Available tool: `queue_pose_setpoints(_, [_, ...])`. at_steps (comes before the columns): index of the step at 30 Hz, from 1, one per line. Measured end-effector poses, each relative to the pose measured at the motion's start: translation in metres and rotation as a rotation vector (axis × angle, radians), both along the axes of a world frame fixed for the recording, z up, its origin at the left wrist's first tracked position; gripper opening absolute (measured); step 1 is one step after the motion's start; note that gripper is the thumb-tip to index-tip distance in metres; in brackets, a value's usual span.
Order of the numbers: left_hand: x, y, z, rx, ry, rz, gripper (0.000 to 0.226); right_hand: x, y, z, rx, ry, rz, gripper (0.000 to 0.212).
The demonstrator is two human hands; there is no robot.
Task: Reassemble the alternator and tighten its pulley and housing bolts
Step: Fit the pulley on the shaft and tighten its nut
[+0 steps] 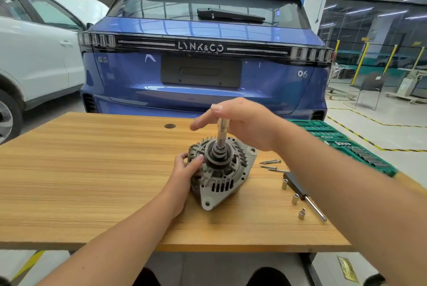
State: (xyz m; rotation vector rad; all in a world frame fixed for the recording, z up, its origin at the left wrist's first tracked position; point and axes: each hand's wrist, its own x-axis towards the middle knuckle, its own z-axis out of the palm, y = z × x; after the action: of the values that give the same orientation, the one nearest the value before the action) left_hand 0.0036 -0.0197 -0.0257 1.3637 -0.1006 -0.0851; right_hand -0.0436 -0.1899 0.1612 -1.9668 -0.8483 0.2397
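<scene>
A grey alternator (221, 178) stands on the wooden table (92, 170), pulley (217, 155) facing up. A metal socket extension (222, 133) stands upright on the pulley nut. My right hand (242, 121) hovers over the top of the extension, fingers straight and spread, the thumb near its top end. My left hand (187, 168) grips the left side of the housing, thumb on the fins beside the pulley.
Right of the alternator lie three long bolts (270, 165), three small sockets (294, 199) and a ratchet handle (305, 193). A green socket tray (346, 144) sits at the table's right edge. A blue car stands behind the table, a white car at the left.
</scene>
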Motion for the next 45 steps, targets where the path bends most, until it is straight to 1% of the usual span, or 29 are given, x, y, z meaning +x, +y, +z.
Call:
queue_pose_setpoints(2, [0.01, 0.004, 0.008, 0.035, -0.011, -0.046, 0.089, 0.01, 0.006, -0.009, 0.085, 0.044, 0.117, 0.04])
queue_pose_setpoints(4, [0.019, 0.005, 0.012, 0.055, -0.052, -0.09, 0.087, 0.019, 0.01, -0.014, 0.136, 0.078, 0.227, 0.038])
queue_pose_setpoints(6, [0.026, 0.004, 0.009, 0.024, -0.067, -0.105, 0.082, 0.022, 0.015, -0.016, 0.2, 0.07, 0.245, 0.038])
queue_pose_setpoints(8, [0.029, 0.002, 0.006, -0.05, -0.058, -0.074, 0.065, 0.02, 0.021, -0.022, 0.321, 0.05, 0.157, 0.042])
queue_pose_setpoints(10, [0.029, 0.0, 0.004, -0.09, -0.062, -0.049, 0.052, 0.015, 0.027, -0.032, 0.524, 0.071, 0.001, 0.035])
queue_pose_setpoints(11, [0.028, -0.001, 0.004, -0.1, -0.063, -0.037, 0.048, 0.012, 0.031, -0.037, 0.606, 0.033, -0.071, 0.033])
queue_pose_setpoints(13, [0.026, -0.003, 0.005, -0.118, -0.056, -0.02, 0.044, 0.007, 0.038, -0.046, 0.69, -0.134, -0.193, 0.041])
queue_pose_setpoints(16, [0.023, -0.004, 0.007, -0.134, -0.042, -0.014, 0.042, 0.004, 0.05, -0.053, 0.796, -0.296, -0.41, 0.049])
queue_pose_setpoints(18, [0.022, -0.005, 0.008, -0.137, -0.038, -0.011, 0.043, 0.002, 0.057, -0.054, 0.808, -0.333, -0.497, 0.048])
queue_pose_setpoints(19, [0.021, -0.005, 0.008, -0.138, -0.04, -0.011, 0.043, 0.001, 0.059, -0.054, 0.814, -0.327, -0.5, 0.048])
queue_pose_setpoints(21, [0.021, -0.005, 0.006, -0.142, -0.046, -0.008, 0.046, 0.003, 0.054, -0.056, 0.812, -0.293, -0.43, 0.045])
queue_pose_setpoints(23, [0.021, -0.003, 0.004, -0.153, -0.053, 0.004, 0.048, 0.008, 0.042, -0.055, 0.739, -0.233, -0.242, 0.04])
queue_pose_setpoints(26, [0.021, 0.0, 0.0, -0.18, -0.056, 0.021, 0.05, 0.02, 0.023, -0.041, 0.532, -0.072, 0.126, 0.031])
queue_pose_setpoints(28, [0.022, 0.001, -0.002, -0.178, -0.057, 0.023, 0.051, 0.033, 0.015, -0.027, 0.389, 0.044, 0.323, 0.028])
queue_pose_setpoints(30, [0.023, 0.003, -0.002, -0.142, -0.075, 0.013, 0.052, 0.047, 0.013, -0.016, 0.254, 0.128, 0.486, 0.034])
queue_pose_setpoints(32, [0.024, 0.003, -0.002, -0.096, -0.095, -0.005, 0.055, 0.058, 0.015, -0.01, 0.151, 0.2, 0.62, 0.04])
queue_pose_setpoints(34, [0.023, 0.003, 0.0, -0.092, -0.088, -0.012, 0.056, 0.063, 0.019, -0.01, 0.098, 0.25, 0.707, 0.037])
queue_pose_setpoints(35, [0.023, 0.003, 0.001, -0.095, -0.083, -0.016, 0.054, 0.063, 0.021, -0.011, 0.094, 0.27, 0.716, 0.035])
queue_pose_setpoints(37, [0.024, 0.002, 0.002, -0.089, -0.076, -0.027, 0.054, 0.061, 0.022, -0.015, 0.148, 0.308, 0.645, 0.036])
queue_pose_setpoints(39, [0.024, 0.0, 0.002, -0.09, -0.074, -0.027, 0.055, 0.052, 0.021, -0.022, 0.276, 0.287, 0.476, 0.033])
queue_pose_setpoints(42, [0.023, -0.003, 0.005, -0.093, -0.068, -0.014, 0.053, 0.03, 0.024, -0.035, 0.526, 0.18, 0.183, 0.029])
queue_pose_setpoints(45, [0.019, -0.006, 0.007, -0.097, -0.055, 0.01, 0.05, 0.017, 0.033, -0.044, 0.658, 0.05, -0.031, 0.033])
